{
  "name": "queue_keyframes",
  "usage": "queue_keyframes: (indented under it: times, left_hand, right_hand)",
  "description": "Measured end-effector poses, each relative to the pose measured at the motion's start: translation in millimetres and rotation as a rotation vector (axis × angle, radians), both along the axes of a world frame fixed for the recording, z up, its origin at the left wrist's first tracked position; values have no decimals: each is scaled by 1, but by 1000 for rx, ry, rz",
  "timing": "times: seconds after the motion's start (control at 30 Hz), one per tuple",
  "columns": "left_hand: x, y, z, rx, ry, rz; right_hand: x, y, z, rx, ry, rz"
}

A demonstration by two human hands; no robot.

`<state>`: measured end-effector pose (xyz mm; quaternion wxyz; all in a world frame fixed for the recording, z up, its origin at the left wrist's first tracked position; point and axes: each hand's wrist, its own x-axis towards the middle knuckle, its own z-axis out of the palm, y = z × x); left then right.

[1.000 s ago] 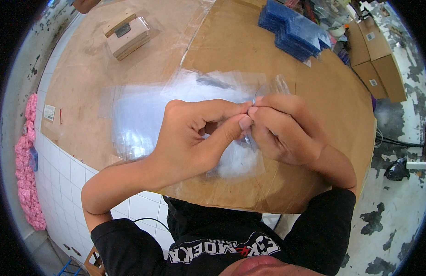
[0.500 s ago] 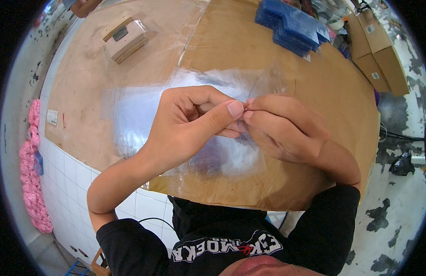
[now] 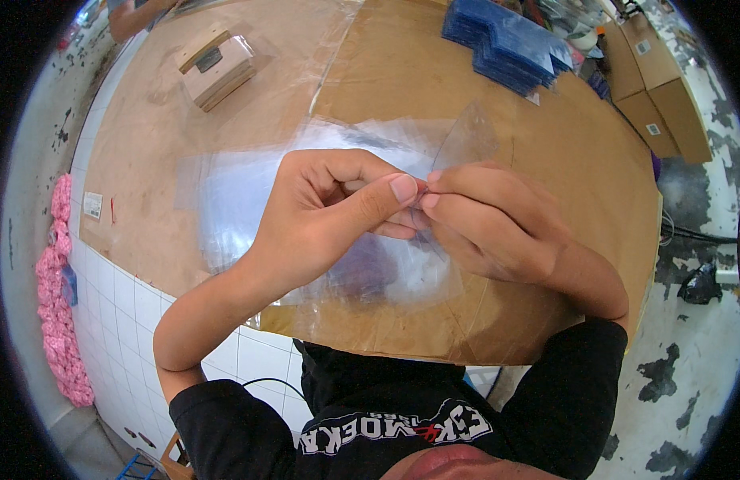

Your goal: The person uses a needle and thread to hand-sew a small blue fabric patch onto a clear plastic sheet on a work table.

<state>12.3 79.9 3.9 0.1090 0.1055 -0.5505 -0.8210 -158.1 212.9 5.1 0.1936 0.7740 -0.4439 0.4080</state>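
Observation:
My left hand [image 3: 330, 204] and my right hand [image 3: 498, 220] meet over the middle of the table, their fingertips pinched close together. Between them they grip a thin clear plastic sheet [image 3: 472, 138]. One curved part of it rises behind my right fingers, and a bit more shows below the fingertips. The exact spot being pinched is hidden by my thumbs and fingers. Beneath both hands lies a spread pile of clear plastic sheets [image 3: 238, 204], shiny and overlapping.
A brown-covered table [image 3: 578, 168] carries a wooden block [image 3: 218, 76] at the far left and a stack of blue plastic sheets [image 3: 506, 48] at the far right. Cardboard boxes [image 3: 658, 92] stand beyond the right edge. Another person's arm [image 3: 134, 20] reaches in at the far left.
The raised part of the clear sheet stands up higher behind my right fingers. My hands have barely moved. The other person's arm has shifted slightly left and nearer.

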Motion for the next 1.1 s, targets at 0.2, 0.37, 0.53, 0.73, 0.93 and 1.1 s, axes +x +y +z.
queue_keyframes:
  times: [0.2, 0.37, 0.53, 0.73, 0.93, 1.1]
  left_hand:
    - [0, 3, 2, -40, -3, 23]
    - [1, 4, 3, -107, 48, 53]
    - [0, 6, -3, -267, 18, 93]
    - [-8, -10, -6, -447, -41, 233]
    - [-8, -55, -6, -512, -166, 319]
    - [-5, -69, 1, -937, -307, 301]
  right_hand:
    - [-1, 1, 2, 15, 16, 18]
    - [0, 4, 12, 89, 90, -4]
    - [-3, 5, 15, 172, 131, 7]
    - [-17, -6, 9, 300, -287, 62]
    - [-102, -8, 45, 133, -1011, 235]
    - [-142, 25, 96, -262, -1280, 52]
